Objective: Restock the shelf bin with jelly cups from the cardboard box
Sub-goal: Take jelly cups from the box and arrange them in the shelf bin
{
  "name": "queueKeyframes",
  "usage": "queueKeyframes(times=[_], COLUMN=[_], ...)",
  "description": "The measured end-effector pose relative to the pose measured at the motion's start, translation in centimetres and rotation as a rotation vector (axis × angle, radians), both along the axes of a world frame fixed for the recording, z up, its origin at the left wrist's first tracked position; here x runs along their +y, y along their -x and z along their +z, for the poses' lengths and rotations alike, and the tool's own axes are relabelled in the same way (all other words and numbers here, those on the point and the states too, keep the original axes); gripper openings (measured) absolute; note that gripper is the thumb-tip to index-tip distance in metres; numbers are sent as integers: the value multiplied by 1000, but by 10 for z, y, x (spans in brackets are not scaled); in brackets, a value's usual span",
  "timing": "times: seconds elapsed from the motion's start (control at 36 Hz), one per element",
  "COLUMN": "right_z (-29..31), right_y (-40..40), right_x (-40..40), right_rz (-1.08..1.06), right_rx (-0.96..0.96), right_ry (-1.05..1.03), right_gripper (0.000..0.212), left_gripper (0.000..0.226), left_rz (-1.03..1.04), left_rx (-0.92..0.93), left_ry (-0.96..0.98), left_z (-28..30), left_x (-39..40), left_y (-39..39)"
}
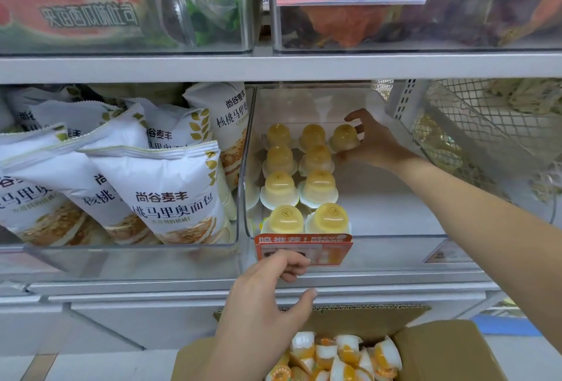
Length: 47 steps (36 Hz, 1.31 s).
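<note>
A: Right hand (369, 140) pinches a cup (344, 137) at the bin's (395, 228) back row, third column.
B: Left hand (267, 298) loosely curled, holding nothing, directly above the box (441, 350); nearer the cups there.

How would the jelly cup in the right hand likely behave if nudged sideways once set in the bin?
The jelly cup sits wide rim down, dome up, so it probably resists tipping and would slide rather than roll. Its glossy plastic looks slippery against the clear bin. The right hand spans it with fingertips alone, suggesting it is light.
</note>
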State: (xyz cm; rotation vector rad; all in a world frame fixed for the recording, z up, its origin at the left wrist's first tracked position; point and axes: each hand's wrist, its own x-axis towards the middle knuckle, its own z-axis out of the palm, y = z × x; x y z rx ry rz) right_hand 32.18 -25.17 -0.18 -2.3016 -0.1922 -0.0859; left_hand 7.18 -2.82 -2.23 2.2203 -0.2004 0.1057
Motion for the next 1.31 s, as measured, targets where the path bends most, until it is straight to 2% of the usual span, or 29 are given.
queueKeyframes(times=[0.25, 0.61, 0.86, 1.06, 1.19, 1.31], right_z=[-4, -12, -11, -10, 6, 34], right_y=[-4, -8, -8, -5, 7, 42], right_x=[-1, -7, -5, -6, -9, -6], right_rz=[-8, 0, 9, 27, 3, -56], right_rx=[-46, 19, 0, 18, 15, -57], right_ry=[16, -55, -19, 17, 84, 61], right_gripper=[83, 74, 70, 77, 85, 73], left_gripper=[27, 28, 29, 29, 30, 32], left_rz=[-2, -13, -14, -16, -31, -36], left_rx=[-5, 19, 11, -9, -30, -51], left_ry=[7, 8, 17, 23, 18, 18], left_z=[-1, 0, -1, -3, -6, -6], left_x=[0, 0, 0, 1, 2, 2], left_y=[0, 2, 2, 2, 2, 3])
